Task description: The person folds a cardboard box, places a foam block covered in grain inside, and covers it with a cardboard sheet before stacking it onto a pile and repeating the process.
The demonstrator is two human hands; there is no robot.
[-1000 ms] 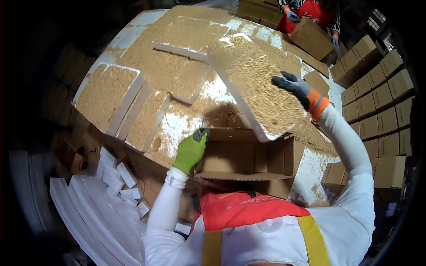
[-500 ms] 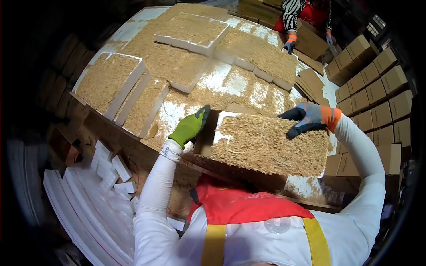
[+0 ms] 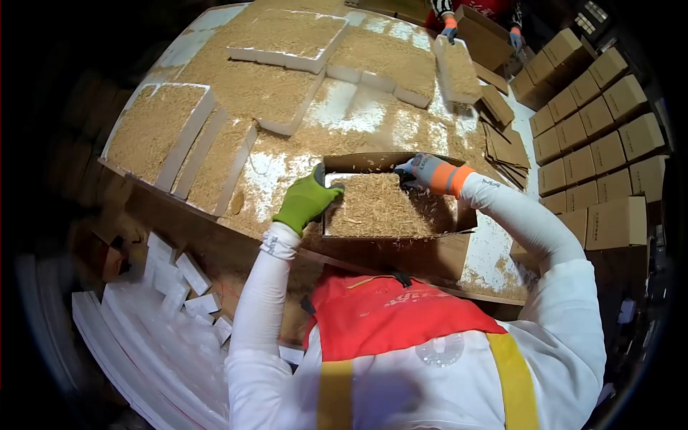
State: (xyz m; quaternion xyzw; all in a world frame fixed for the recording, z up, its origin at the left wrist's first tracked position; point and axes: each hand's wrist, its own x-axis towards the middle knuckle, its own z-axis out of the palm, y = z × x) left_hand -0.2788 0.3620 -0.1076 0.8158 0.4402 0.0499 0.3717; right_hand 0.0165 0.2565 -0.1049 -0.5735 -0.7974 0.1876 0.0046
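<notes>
In front of me an open cardboard carton (image 3: 401, 251) stands at the table's near edge. Inside it lies a white-edged block topped with straw-coloured shavings (image 3: 373, 204), just below the rim; loose shavings scatter over it. My left hand (image 3: 307, 202), in a green glove, grips the carton's left wall, thumb over the rim. Reaching in from the right, my right hand (image 3: 433, 174), in a grey and orange glove with dark fingertips, has its fingers bent onto the block's far side. Its fingertips are partly hidden.
More shavings-topped blocks (image 3: 287, 34) cover the worktable (image 3: 265, 175). Flattened cardboard (image 3: 507, 147) lies to the right, beside stacked closed cartons (image 3: 598, 118). Opposite, a co-worker's gloved hand (image 3: 449, 29) holds a tilted block (image 3: 459, 72) beside an open carton. White foam pieces (image 3: 192, 272) lie lower left.
The block has gone down and left into the carton, with my right hand following it. Across the table, the co-worker has raised a block on end.
</notes>
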